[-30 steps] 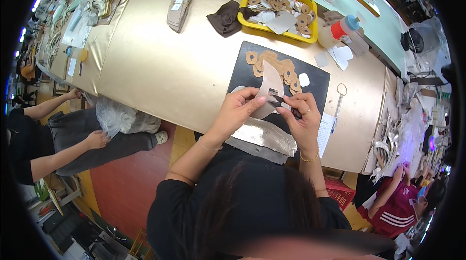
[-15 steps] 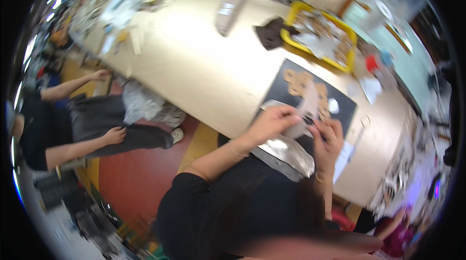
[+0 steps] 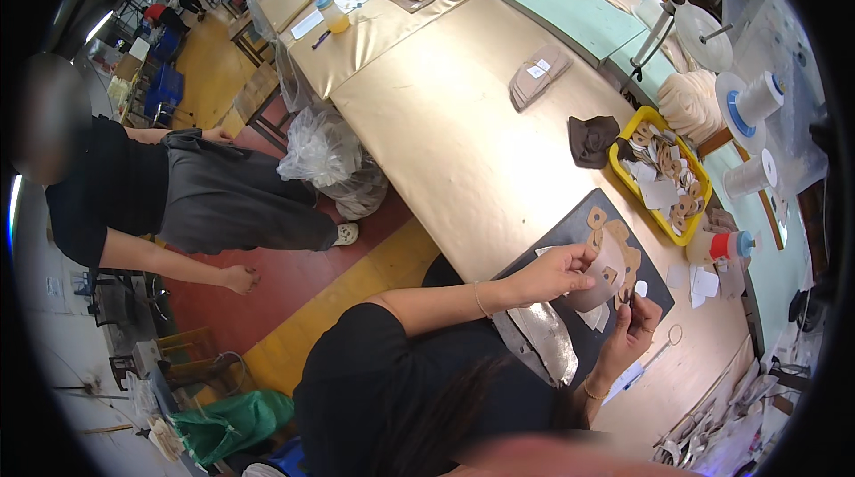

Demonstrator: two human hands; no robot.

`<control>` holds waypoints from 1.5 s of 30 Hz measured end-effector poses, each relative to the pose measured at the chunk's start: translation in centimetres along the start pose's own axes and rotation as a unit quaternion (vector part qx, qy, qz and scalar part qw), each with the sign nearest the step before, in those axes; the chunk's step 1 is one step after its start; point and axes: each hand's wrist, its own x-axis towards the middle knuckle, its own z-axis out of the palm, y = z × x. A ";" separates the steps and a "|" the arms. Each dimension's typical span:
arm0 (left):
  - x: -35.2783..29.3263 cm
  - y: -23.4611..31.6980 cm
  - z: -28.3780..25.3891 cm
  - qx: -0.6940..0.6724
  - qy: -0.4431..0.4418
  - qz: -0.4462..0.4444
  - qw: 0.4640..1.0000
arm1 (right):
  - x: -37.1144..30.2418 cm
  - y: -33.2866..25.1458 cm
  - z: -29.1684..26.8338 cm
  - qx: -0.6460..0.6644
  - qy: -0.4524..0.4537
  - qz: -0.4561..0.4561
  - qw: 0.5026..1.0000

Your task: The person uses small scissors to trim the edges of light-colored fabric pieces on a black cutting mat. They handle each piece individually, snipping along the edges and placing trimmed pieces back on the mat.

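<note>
Beige piece (image 3: 598, 292): one, left grip (image 3: 554, 272) pinching | dark tool (image 3: 626, 297): one, right grip (image 3: 631, 333) holding

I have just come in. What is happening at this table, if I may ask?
A person's left hand holds up a pale flat piece with a small cut-out. The right hand grips a dark tool, mostly hidden, beside it; whether they touch is unclear. Behind lie tan pieces on a black board; a full yellow basket is farther back. Another person stands at left.
</note>
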 end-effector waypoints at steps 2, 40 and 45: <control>0.0 -0.2 0.1 -0.012 -0.003 0.019 1.000 | -0.1 0.2 -0.1 0.055 -0.012 0.060 0.997; -0.8 3.9 -0.8 0.057 -0.201 -0.238 0.948 | 3.8 -2.5 -4.3 -0.146 -0.285 0.094 0.943; -0.4 2.9 0.8 0.411 -0.220 -0.135 0.874 | 3.9 -3.1 -3.1 -0.182 -0.374 0.025 0.909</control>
